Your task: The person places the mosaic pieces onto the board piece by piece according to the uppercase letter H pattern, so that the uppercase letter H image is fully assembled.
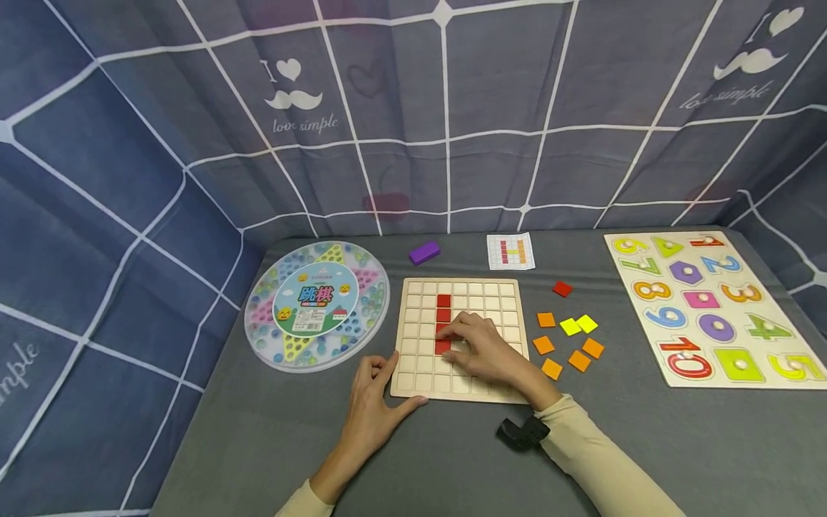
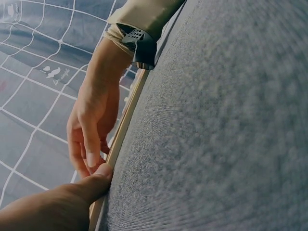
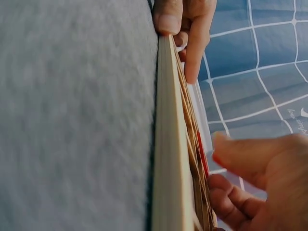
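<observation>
A wooden grid board (image 1: 423, 287) lies on the table with a column of red square tiles (image 1: 444, 314) on it. My right hand (image 1: 481, 348) is over the board's middle, its bent index finger at the lower red tiles and its thumb apart, just beside them. In the right wrist view, nothing shows between the thumb and fingers of the right hand (image 3: 274, 178). My left hand (image 1: 371, 402) rests at the board's near left corner, thumb along the front edge and fingers at the left side. The left thumb (image 2: 94, 185) touches the board's edge in the left wrist view.
Right of the board lie several orange tiles (image 1: 544, 345), two yellow tiles (image 1: 571, 327) and one red tile (image 1: 563, 289). Behind it are a pattern card (image 1: 510, 252) and a purple block (image 1: 424, 253). A round marble game (image 1: 316, 307) stands left, a number puzzle (image 1: 717, 309) right.
</observation>
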Tool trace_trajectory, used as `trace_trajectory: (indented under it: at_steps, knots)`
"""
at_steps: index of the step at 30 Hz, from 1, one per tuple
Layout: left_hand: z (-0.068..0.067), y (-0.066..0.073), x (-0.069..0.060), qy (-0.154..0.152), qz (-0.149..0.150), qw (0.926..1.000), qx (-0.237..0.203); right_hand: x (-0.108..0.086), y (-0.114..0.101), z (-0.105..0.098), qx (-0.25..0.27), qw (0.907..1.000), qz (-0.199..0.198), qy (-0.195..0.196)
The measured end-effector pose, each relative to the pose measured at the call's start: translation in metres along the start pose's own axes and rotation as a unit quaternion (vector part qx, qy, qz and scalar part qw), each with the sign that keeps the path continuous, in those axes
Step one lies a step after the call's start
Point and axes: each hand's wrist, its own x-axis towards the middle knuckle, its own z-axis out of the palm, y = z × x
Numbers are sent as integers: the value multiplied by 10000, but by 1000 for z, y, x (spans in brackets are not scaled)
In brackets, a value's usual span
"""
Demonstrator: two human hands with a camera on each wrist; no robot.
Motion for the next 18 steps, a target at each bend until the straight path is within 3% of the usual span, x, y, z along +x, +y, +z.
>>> trace_trajectory:
  at_steps: [6,11,18]
  knots:
    - [-1,0,-2,-12,30,10000,35,0,5,-16,411,9991,-62,-68]
    - [-2,0,-2,35,39,10000,71,0,16,-43,611,9978,38,248]
    - [-2,1,0,5,111,9999,131,-13,48,-78,696,9889,1109,696]
